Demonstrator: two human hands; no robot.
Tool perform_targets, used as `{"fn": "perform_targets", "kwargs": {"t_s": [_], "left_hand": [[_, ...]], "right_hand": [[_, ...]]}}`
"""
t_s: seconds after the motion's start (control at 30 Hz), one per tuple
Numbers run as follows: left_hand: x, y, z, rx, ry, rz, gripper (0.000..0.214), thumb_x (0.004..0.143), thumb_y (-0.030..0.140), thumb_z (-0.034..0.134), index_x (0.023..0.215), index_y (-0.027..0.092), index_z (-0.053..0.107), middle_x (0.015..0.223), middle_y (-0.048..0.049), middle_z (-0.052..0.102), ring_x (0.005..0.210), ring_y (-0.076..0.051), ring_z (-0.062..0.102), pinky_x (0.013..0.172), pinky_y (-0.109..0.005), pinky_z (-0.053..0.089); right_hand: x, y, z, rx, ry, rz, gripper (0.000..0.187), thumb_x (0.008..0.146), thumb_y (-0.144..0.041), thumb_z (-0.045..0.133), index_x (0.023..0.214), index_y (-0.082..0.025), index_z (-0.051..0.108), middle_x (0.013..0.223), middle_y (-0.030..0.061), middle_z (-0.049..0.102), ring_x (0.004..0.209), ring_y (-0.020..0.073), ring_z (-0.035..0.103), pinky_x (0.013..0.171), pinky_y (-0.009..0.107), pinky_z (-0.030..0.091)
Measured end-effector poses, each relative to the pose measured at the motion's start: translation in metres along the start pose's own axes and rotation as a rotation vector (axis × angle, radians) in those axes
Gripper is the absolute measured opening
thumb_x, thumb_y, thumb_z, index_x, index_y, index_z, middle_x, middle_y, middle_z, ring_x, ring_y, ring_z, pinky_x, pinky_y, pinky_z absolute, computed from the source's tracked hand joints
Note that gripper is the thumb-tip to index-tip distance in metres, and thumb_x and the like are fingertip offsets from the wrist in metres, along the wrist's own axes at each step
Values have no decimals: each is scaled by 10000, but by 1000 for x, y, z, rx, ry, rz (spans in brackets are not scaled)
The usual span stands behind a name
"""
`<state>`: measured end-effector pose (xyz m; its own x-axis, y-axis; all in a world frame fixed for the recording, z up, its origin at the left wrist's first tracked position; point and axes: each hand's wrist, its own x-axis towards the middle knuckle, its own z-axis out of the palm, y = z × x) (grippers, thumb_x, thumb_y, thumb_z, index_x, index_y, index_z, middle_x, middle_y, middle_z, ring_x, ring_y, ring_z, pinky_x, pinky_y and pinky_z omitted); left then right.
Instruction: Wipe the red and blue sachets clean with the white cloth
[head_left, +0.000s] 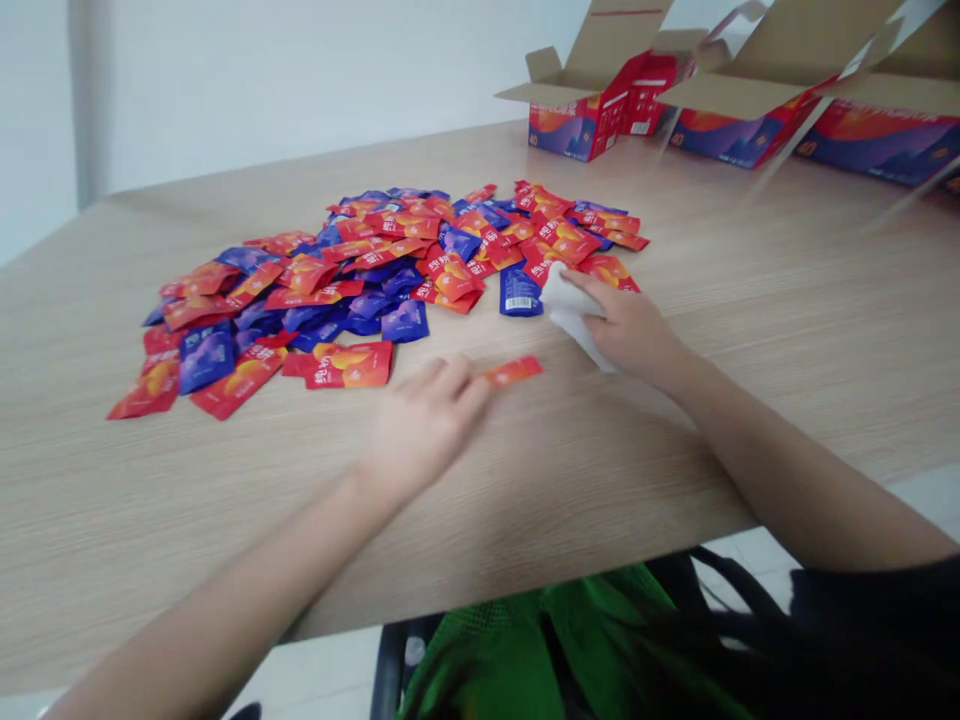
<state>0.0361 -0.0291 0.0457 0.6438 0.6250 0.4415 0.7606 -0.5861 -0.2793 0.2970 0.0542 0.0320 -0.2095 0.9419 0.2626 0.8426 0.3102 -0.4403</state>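
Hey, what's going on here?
A person is working at a wooden table with bare hands. Their left hand is at the end of a narrow red sachet, and their right hand holds a white cloth or tissue. Beside them lies a heap of red and blue sachets, with open cardboard boxes farther along the table.

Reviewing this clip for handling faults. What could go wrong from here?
The right hand pins a white cloth right beside a blue sachet and could drag it along. The left hand is close to a lone red sachet and may nudge it. The loose heap of sachets could slide.
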Motion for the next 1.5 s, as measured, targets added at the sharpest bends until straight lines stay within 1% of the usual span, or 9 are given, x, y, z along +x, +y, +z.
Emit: {"fn": "perform_targets", "kwargs": {"t_s": [0.2,0.5,0.7,0.83,0.93,1.03,1.17,1.3,1.5], "left_hand": [[6,76,17,-224,-189,97,161,931,214,491,814,167,591,856,-59,595,799,-200,537,624,-289,459],[-19,33,2,-426,-339,-23,323,932,289,473,1192,150,603,1264,-172,525,1163,-316,505,923,-479,460],[-26,39,17,-290,-350,-74,456,937,307,432,1318,80,534,1284,-215,555,1187,-371,508,901,-502,480],[-22,44,16,-249,-342,-113,524,926,329,421,1334,11,512,1269,-247,572,1119,-384,546,866,-508,494],[-25,46,15,-246,-320,-117,460,914,300,435,1214,-7,598,1210,-247,611,1115,-375,558,884,-482,500],[-31,48,15,-218,-287,-90,449,905,267,437,1177,-42,615,1216,-270,616,1167,-375,550,939,-473,493],[-35,51,15,-184,-252,-58,530,887,260,441,1263,-99,546,1302,-302,571,1199,-376,549,961,-462,500],[-33,50,12,-183,-263,-49,428,866,262,462,1078,-44,674,1096,-272,669,1038,-365,624,846,-456,545],[-32,43,7,-260,-296,-35,466,857,286,462,1190,10,636,1170,-221,654,1061,-339,594,859,-466,529]], "right_hand": [[-5,12,5,23,-32,-78,518,822,-104,513,1328,-171,601,1269,96,657,1156,299,601,1001,473,450],[-12,1,41,-23,10,-170,408,802,-237,639,1201,-152,632,1335,165,514,1231,327,505,1011,492,421],[7,-7,-1,147,191,107,291,934,-222,469,1161,-120,619,1098,131,685,1033,258,633,942,444,473],[-22,-48,-6,101,320,-83,430,901,-134,453,1324,-166,521,1326,94,600,1229,239,539,1058,435,410],[-48,-75,26,-31,26,-388,572,860,-51,407,1426,-132,428,1473,109,478,1418,238,332,1156,426,296],[-52,-78,54,-122,-188,-423,476,925,-195,447,1398,-165,494,1500,117,447,1412,269,339,1176,459,243],[-45,-69,58,-185,-117,-246,532,923,-331,505,1427,-161,479,1558,134,354,1445,327,263,1175,537,191],[-52,-72,53,-157,-176,-393,517,958,-339,448,1454,-193,452,1570,102,343,1460,276,244,1195,489,159],[-47,-68,54,-183,-130,-251,511,959,-346,435,1445,-191,472,1577,115,324,1455,313,253,1179,539,182]]}}
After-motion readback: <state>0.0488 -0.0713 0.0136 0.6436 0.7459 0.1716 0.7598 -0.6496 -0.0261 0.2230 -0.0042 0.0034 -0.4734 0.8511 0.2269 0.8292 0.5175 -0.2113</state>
